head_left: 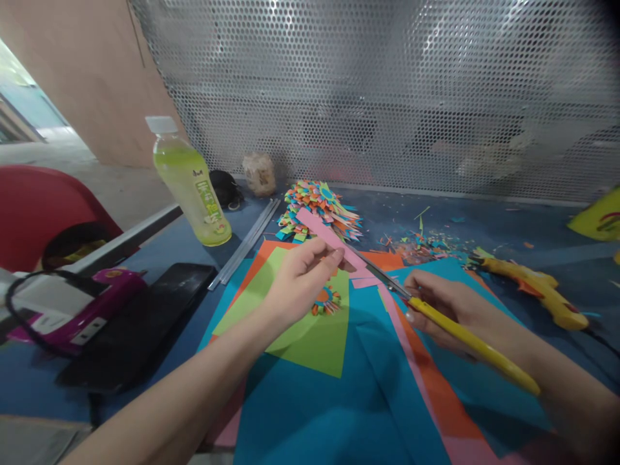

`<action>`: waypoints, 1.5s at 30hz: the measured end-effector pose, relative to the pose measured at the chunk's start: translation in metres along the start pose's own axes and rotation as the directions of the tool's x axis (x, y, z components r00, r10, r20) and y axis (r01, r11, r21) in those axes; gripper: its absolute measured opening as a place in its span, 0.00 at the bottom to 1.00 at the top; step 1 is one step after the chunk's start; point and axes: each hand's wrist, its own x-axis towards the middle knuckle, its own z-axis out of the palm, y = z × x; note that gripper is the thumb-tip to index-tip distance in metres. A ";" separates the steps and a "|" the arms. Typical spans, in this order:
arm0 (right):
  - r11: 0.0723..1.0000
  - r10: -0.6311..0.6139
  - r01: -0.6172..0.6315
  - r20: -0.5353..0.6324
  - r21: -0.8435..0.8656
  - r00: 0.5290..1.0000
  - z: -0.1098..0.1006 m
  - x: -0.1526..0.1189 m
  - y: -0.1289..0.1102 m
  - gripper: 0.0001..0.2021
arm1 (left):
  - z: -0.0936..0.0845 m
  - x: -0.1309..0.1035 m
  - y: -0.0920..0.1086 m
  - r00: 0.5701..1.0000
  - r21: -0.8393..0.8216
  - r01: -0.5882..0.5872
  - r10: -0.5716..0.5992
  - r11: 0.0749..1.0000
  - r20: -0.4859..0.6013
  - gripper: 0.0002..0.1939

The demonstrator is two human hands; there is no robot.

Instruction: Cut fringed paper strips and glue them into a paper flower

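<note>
My left hand [303,278] pinches a pink paper strip [322,229] above the coloured sheets. In my right hand [445,310] are yellow-handled scissors [475,342], their blades reaching left along the strip's lower right part. Whether the blades are parted cannot be made out. Beneath my left hand lies a green sheet [310,352] with a small orange and blue paper flower [327,298] on it. Blue sheets [314,413] with orange and pink ones spread under both hands. Small pink pieces [365,282] rest below the strip.
Behind the sheets sits a pile of fringed paper flowers [320,206], with paper scraps [431,245] to its right. A yellow glue gun [542,290] lies at right. At left are a drink bottle [194,187], clear sticks [245,245], a black phone [140,329] and a purple power strip [92,316].
</note>
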 end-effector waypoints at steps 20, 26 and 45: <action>0.992 -0.084 0.078 -0.056 -0.101 0.995 0.001 0.001 0.003 0.14 | -0.001 0.001 -0.002 0.999 0.004 0.025 -0.025 1.000 -0.025 0.10; 0.991 -0.071 0.063 -0.067 -0.117 0.995 0.002 0.003 0.000 0.14 | -0.001 0.002 0.001 0.996 0.042 -0.029 0.032 0.999 -0.078 0.12; 0.993 -0.105 0.101 -0.064 -0.062 0.992 0.004 0.004 0.003 0.14 | 0.003 -0.002 0.003 0.999 0.039 0.041 -0.041 0.998 -0.001 0.13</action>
